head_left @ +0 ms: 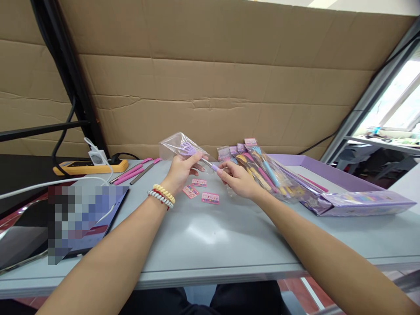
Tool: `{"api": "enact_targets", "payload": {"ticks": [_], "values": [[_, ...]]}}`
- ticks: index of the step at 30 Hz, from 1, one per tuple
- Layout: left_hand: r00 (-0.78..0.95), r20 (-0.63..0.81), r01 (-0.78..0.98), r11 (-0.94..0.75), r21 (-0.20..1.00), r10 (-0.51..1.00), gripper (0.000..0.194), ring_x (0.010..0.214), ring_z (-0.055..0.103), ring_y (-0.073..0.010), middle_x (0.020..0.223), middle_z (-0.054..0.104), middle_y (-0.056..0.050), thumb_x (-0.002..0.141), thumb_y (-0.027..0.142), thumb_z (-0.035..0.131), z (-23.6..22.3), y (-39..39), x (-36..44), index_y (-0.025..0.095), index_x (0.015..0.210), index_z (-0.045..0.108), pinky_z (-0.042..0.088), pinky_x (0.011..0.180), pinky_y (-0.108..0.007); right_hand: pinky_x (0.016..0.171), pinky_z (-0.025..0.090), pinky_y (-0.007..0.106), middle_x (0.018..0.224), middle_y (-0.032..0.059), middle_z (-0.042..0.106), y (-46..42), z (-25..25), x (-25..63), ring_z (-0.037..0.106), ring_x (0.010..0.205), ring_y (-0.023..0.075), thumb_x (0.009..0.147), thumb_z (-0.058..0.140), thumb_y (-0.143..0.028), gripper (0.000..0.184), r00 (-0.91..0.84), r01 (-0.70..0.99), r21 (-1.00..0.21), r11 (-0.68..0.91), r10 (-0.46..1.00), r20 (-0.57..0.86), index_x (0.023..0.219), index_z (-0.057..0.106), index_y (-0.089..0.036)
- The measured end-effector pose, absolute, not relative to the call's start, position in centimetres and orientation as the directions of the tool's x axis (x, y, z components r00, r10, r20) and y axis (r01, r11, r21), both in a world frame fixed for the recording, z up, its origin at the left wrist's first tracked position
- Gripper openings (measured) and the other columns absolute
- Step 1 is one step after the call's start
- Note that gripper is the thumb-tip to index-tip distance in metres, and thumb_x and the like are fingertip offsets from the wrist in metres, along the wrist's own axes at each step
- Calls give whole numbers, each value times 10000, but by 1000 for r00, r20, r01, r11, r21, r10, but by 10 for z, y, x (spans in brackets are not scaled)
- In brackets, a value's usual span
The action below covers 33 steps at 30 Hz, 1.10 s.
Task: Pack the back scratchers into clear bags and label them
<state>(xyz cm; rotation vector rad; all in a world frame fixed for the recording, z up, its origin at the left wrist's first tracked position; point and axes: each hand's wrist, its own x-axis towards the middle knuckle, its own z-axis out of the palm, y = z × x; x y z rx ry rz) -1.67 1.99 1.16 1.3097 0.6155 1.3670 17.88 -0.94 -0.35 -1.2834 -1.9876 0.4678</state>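
Note:
A purple back scratcher (206,162) with a hand-shaped head and a metal shaft is held tilted above the middle of the table. Its head lies inside a clear plastic bag (173,142). My left hand (184,168) is closed on the bag and the upper part of the scratcher, with bracelets at the wrist. My right hand (239,177) pinches the purple handle end, which sticks out of the bag. Below the hands lie several small pink printed cards (210,198). Just beyond my right hand is a pile of bagged back scratchers (262,168) in several colours.
A purple box (361,203) stands open on the right of the grey table (210,240). At the left are loose pink back scratchers (134,172), a yellow power strip (75,167) with a white charger, and a tablet-like device (98,227). Cardboard (223,83) walls off the back.

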Motion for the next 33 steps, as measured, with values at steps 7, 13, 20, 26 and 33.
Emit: {"api": "enact_targets", "payload": {"ticks": [7, 13, 20, 26, 33], "values": [[349, 337, -233, -268, 935, 874, 360, 576, 596, -98, 941, 672, -86, 711, 445, 672, 2, 16, -5, 133, 888, 648, 413, 480, -208, 583, 371, 260, 692, 3, 559, -12, -6, 173, 493, 631, 130, 865, 431, -533, 411, -234, 623, -612, 487, 863, 448, 1037, 511, -168], [426, 265, -122, -236, 964, 865, 384, 611, 589, -108, 805, 626, -26, 677, 451, 713, -4, 15, -1, 173, 928, 631, 444, 513, -222, 571, 366, 255, 753, 27, 583, -13, -3, 172, 485, 634, 124, 860, 462, -482, 323, -235, 606, -579, 546, 818, 525, 924, 531, -173], [266, 301, -211, -249, 945, 916, 368, 639, 585, -108, 844, 627, -38, 654, 469, 724, 1, 19, -5, 165, 833, 618, 429, 502, -206, 562, 345, 261, 702, 24, 568, -11, -1, 175, 470, 616, 125, 838, 492, -473, 287, -171, 659, -519, 544, 781, 601, 799, 499, -188], [48, 330, -411, -283, 867, 943, 401, 532, 555, -78, 769, 611, 0, 608, 471, 749, 8, 24, -13, 157, 795, 586, 402, 451, -208, 583, 367, 270, 808, 40, 588, -11, -2, 175, 483, 635, 129, 792, 547, -396, 232, -155, 655, -544, 524, 798, 582, 871, 499, -184], [254, 298, -271, -228, 935, 920, 401, 575, 601, -107, 760, 616, -20, 608, 461, 759, 1, 15, -2, 136, 801, 623, 406, 460, -210, 656, 400, 308, 961, 82, 571, -13, -1, 172, 512, 749, 172, 707, 595, -339, 346, -122, 728, -482, 488, 783, 609, 992, 498, -169]]}}
